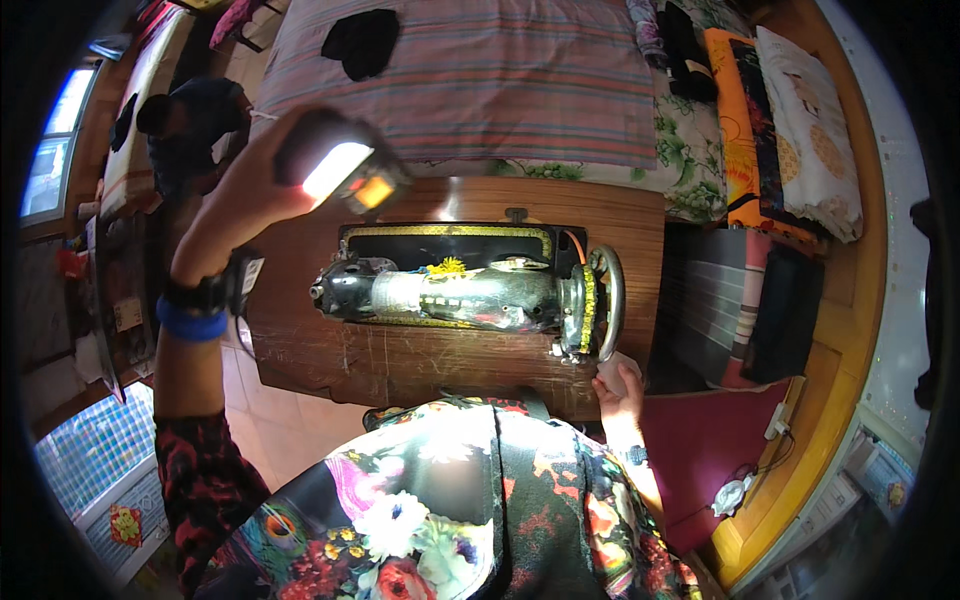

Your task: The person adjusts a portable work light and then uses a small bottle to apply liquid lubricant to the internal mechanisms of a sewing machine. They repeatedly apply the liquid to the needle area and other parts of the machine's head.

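Note:
My left hand (255, 185) is raised at the upper left, above the far left corner of the table. Its fingers are closed round a dark handheld device (375, 172) with a bright white strip and an orange square; blur and glare hide its exact kind. A black sewing machine (500, 297), with yellow trim and a yellow tuft on its arm, stands on the wooden table (320, 375). Down by its handwheel (610, 305), at the table's right front, my right hand (622, 400) pinches a small pale, flat piece (620, 372), either cloth or paper.
Beyond the table lies a bed with a striped cover (500, 90) and a black cloth (361, 45) on it. Folded bedding (805, 130) is piled at the right. A person in dark clothes (195, 135) is at the far left. A power strip (785, 410) lies at the right.

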### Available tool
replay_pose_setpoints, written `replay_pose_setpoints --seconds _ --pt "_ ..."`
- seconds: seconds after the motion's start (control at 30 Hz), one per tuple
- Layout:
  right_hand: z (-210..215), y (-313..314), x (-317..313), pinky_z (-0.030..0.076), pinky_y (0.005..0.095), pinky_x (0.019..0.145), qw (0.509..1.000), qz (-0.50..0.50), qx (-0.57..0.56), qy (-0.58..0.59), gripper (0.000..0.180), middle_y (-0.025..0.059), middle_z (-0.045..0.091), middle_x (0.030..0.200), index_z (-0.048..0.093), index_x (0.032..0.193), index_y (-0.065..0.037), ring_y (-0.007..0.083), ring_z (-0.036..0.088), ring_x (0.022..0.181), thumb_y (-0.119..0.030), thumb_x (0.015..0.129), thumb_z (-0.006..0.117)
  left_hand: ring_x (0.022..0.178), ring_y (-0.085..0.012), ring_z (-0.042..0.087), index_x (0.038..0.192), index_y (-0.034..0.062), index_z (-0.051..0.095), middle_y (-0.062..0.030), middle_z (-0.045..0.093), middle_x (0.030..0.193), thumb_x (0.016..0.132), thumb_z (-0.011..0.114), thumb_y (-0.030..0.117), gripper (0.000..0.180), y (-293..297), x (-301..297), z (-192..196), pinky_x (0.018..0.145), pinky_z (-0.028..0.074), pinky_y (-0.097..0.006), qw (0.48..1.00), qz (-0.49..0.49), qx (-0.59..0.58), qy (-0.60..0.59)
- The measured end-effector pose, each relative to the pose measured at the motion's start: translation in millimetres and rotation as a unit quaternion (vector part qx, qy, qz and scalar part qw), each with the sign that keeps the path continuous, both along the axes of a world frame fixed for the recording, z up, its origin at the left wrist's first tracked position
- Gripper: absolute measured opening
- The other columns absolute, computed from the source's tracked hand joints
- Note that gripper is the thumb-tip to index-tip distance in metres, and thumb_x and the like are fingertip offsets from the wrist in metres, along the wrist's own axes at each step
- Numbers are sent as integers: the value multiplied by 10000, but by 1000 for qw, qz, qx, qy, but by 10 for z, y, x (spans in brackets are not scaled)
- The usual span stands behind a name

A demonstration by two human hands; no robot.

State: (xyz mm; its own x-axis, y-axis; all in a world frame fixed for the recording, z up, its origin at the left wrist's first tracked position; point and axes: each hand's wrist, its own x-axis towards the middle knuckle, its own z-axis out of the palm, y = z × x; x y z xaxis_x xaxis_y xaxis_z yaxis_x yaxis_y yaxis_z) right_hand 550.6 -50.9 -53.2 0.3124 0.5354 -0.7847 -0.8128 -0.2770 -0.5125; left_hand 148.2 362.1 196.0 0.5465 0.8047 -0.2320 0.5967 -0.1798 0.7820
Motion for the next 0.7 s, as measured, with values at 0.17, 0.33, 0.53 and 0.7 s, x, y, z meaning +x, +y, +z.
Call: replay_pose_setpoints --seconds 0.17,0.33,0.53,0.7 --pt "122 65 -57 613 389 780 1000 -13 -10 -7 338 100 700 1102 649 1225 -54 234 692 934 -206 930 713 1119 -229 637 1414 105 547 -110 669 1216 702 721 79 733 306 1183 -398 989 485 -358 979 -196 45 -3" --pt "88 58 -52 646 381 748 1000 -14 -12 -14 321 120 724 1106 662 1202 -15 241 726 898 -199 942 705 1001 -250 663 1413 122 540 -120 684 1138 704 729 69 736 256 2226 -649 870 522 -388 958 -281 -39 -28" --pt "-5 -8 -59 635 394 791 998 -12 54 4 333 115 735 1125 665 1251 -22 259 733 977 -213 978 654 933 -286 701 1420 148 542 -145 717 1066 738 760 122 716 46 3040 -756 804 534 -417 930 -361 -66 10" --pt "13 -8 -69 637 410 784 999 -21 28 5 278 122 736 1151 681 1220 -23 280 734 1012 -165 984 641 911 -290 705 1454 174 531 -135 723 984 741 764 121 751 -29 3367 -684 787 517 -434 887 -458 -35 46"
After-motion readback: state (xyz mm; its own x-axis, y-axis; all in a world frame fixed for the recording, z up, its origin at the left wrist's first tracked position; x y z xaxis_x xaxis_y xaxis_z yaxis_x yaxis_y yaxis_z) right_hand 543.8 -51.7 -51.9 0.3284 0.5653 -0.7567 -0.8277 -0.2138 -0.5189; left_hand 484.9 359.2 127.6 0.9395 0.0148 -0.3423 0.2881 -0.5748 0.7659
